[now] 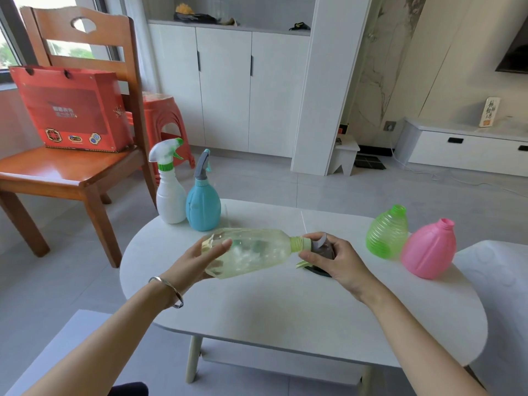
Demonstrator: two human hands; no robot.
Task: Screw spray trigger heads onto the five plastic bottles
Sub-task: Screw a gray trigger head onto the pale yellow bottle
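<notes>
A: Report the layout, largest item first.

B: The pale grey oval worktop (285, 310) carries all the bottles. A clear yellowish plastic bottle (251, 251) is held lying sideways above its centre, neck pointing right. At the far left edge stand a white plastic bottle (171, 202) with a white-and-green trigger head fitted and, just beside it, a light blue rounded plastic bottle (203, 208) with a grey trigger head fitted. At the right edge, a pink plastic bottle (428, 251) and a ribbed green translucent plastic bottle (387, 232) touch each other; both necks are open.

A: State of each hand?

B: The left hand (197, 260) is curled around the base of the yellowish bottle, thumb on top. The right hand (340, 260) is closed around a grey spray trigger head (321, 244) with a pale green collar, which sits at the bottle's neck. Thread engagement cannot be determined.
</notes>
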